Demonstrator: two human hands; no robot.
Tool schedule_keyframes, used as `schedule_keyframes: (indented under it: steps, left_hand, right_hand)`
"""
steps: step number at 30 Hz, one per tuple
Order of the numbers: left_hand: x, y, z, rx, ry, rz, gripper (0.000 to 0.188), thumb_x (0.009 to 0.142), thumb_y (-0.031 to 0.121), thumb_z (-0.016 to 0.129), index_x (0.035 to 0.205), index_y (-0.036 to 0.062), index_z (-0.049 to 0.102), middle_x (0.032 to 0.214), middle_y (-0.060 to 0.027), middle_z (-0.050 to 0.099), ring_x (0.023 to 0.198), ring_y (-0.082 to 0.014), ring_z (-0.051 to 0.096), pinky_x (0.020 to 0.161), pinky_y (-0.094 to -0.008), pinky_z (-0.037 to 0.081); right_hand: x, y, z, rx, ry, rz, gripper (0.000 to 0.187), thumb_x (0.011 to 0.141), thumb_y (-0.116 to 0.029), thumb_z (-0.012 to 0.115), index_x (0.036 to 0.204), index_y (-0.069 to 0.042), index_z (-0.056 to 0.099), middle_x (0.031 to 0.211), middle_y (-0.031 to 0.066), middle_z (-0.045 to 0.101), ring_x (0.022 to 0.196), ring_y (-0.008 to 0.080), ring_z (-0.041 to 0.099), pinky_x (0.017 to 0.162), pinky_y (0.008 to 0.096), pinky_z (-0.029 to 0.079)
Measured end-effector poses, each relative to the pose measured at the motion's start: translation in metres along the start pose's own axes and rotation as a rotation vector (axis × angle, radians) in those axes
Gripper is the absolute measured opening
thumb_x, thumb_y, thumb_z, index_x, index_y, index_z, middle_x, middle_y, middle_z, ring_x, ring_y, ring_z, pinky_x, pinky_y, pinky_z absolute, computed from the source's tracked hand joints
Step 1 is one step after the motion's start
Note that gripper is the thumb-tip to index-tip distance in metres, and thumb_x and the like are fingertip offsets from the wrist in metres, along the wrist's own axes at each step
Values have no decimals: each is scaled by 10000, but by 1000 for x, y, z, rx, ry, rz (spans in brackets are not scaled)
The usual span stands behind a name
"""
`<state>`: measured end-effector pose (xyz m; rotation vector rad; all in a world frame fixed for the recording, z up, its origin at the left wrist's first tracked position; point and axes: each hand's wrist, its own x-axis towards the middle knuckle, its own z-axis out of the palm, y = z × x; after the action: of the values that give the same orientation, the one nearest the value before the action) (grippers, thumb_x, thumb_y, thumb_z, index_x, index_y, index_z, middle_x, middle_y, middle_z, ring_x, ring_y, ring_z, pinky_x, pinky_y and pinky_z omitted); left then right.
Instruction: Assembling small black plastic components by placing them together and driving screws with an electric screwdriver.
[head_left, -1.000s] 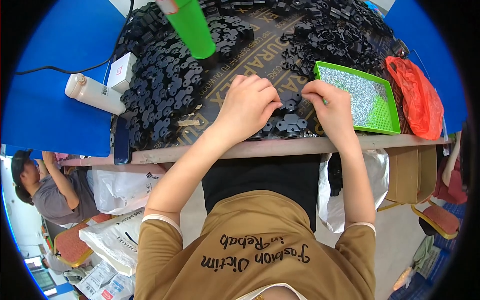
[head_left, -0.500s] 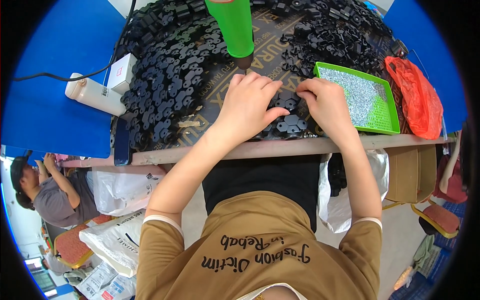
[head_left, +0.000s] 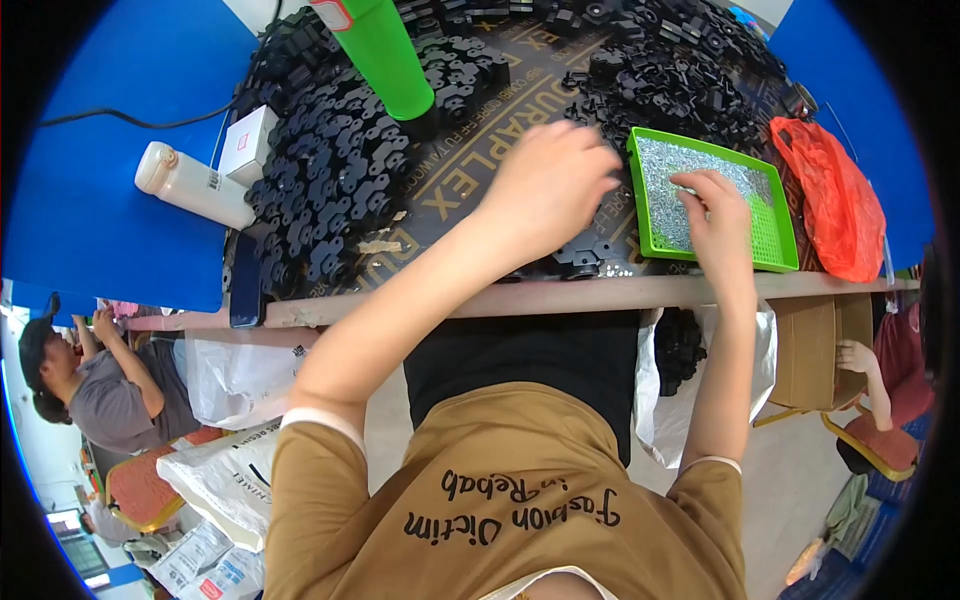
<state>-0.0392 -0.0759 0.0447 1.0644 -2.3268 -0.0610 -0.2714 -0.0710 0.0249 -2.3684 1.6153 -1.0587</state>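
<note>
My right hand (head_left: 718, 215) is over the bright green tray (head_left: 650, 240), its thumb and fingers pinched together at the small silvery metal pieces (head_left: 660, 175). Anything between those fingertips is too small to make out. Smeared by motion, my left hand (head_left: 555, 190) hovers above the table's near middle, its fingers curled; I cannot tell whether it holds anything. Black plastic parts (head_left: 585, 255) lie below and right of it, by the table edge, partly hidden by the hand. Beyond it to the left, a green cylindrical tool (head_left: 385, 60) hangs at a slant, its lower end dark.
Flat black parts (head_left: 330, 160) crowd the table's left, and more black pieces (head_left: 690, 80) heap at back right. A white bottle (head_left: 195, 187) and white box (head_left: 248, 145) stand left. A red plastic bag (head_left: 830, 200) lies beside the tray. Co-workers sit at both sides.
My right hand has moved right, from the near black parts to the tray. My left hand has shifted right and away from the green tool, which has swung left.
</note>
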Motion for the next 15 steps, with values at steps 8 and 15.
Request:
schedule_keyframes:
  steps: [8, 15]
  left_hand:
    - [80, 28, 56, 158, -404, 153, 122, 745, 126, 644, 810, 67, 729, 810, -139, 701, 823, -309, 681, 775, -395, 512]
    - [85, 21, 60, 160, -378, 124, 101, 758, 131, 642, 772, 69, 721, 773, -138, 692, 799, -301, 682, 721, -408, 500]
  right_hand:
    - [-4, 13, 5, 14, -130, 185, 140, 779, -41, 676, 902, 25, 659, 852, 170, 624, 812, 340, 619, 756, 403, 485]
    - [-7, 20, 8, 92, 15, 193, 95, 792, -50, 662, 852, 15, 696, 840, 147, 647, 764, 314, 629, 718, 375, 487]
